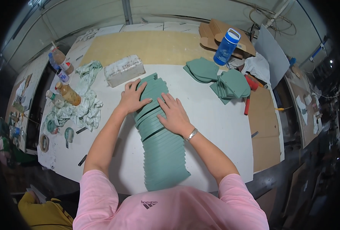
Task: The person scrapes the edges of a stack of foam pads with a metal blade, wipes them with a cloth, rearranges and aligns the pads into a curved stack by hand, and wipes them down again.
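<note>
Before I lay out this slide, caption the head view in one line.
Left hand and right hand rest on a row of overlapping green pieces, near a stained white block.

Head-worn wide fisheye view, from above, facing down and forward, near the worktable (pixel 227 126)

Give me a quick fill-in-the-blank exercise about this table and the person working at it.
The left hand and right hand both touch a row of overlapping pieces coloured ____.
The silver band circles the person's ____ wrist.
The bottle near the cardboard box is mostly ____.
The person's shirt is ____.

Missing words: green; right; blue; pink.
</note>
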The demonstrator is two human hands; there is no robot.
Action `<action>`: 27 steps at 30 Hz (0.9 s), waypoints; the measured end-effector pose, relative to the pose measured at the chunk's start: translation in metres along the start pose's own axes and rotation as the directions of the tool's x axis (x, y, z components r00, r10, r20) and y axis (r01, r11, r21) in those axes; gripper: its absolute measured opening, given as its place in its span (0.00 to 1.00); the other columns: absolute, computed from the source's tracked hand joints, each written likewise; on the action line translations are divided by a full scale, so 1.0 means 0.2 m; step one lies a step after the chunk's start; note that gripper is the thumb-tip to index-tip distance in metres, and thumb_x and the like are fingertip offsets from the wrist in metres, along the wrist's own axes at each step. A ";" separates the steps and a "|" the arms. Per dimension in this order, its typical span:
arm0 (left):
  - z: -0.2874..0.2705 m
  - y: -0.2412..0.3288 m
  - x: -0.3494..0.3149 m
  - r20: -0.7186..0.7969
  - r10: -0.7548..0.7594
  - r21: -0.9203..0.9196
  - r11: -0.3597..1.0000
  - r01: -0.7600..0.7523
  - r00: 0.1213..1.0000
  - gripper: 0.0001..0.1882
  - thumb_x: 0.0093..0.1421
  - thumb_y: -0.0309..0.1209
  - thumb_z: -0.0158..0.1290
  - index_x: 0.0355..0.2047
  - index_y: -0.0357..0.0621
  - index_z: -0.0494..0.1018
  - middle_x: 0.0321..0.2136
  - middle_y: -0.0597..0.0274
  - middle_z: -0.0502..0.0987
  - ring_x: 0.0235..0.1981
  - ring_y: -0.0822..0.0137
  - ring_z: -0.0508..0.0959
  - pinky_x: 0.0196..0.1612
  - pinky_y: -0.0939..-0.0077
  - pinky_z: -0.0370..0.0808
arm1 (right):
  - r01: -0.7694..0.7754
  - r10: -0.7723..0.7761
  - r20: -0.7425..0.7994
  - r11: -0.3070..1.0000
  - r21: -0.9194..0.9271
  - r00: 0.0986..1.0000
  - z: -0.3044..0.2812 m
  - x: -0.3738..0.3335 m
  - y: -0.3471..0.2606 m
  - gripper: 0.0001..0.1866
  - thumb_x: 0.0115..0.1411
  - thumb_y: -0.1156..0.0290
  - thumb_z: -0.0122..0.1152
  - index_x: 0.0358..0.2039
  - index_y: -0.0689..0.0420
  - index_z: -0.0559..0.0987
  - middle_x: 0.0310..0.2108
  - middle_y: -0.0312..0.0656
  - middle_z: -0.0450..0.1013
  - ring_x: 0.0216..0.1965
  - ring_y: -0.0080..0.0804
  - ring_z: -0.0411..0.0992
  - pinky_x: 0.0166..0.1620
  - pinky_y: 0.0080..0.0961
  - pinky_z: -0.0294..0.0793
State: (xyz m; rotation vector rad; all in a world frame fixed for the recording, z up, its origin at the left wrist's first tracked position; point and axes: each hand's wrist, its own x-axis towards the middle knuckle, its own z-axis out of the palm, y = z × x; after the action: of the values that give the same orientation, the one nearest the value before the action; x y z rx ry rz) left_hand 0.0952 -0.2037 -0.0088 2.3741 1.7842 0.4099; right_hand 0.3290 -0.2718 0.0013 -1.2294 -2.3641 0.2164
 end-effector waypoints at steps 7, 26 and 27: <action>0.00 -0.01 -0.01 -0.041 0.004 -0.021 1.000 -0.005 0.999 0.43 0.51 0.59 0.60 0.64 0.57 0.64 0.67 0.58 0.57 0.65 0.49 0.56 0.57 0.40 0.66 | -0.010 0.010 0.018 1.000 0.003 1.000 0.00 0.00 -0.01 0.31 0.60 0.57 0.58 0.60 0.60 0.69 0.65 0.51 0.60 0.67 0.48 0.55 0.67 0.52 0.52; -0.10 0.11 0.19 0.143 -0.024 0.220 0.975 -0.008 0.989 0.64 0.32 0.53 0.72 0.69 0.53 0.53 0.64 0.43 0.57 0.61 0.37 0.61 0.60 0.39 0.62 | 0.004 0.009 -0.052 0.972 0.235 0.999 -0.09 0.09 0.06 0.25 0.51 0.62 0.67 0.48 0.62 0.77 0.51 0.48 0.71 0.52 0.45 0.66 0.57 0.36 0.65; -0.08 0.08 0.21 0.114 0.012 0.157 0.987 -0.030 0.993 0.63 0.32 0.51 0.72 0.68 0.54 0.54 0.65 0.43 0.56 0.61 0.37 0.61 0.61 0.41 0.62 | -0.027 0.039 -0.029 0.945 0.326 0.999 -0.10 0.12 0.09 0.23 0.52 0.64 0.67 0.46 0.63 0.78 0.48 0.47 0.73 0.50 0.44 0.68 0.55 0.34 0.68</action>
State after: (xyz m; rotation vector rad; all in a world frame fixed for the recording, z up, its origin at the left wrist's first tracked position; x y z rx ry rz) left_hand 0.1150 -0.1696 0.0166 2.4682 1.8041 0.1368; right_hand 0.3398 -0.2436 0.0209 -1.1023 -2.1692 0.5679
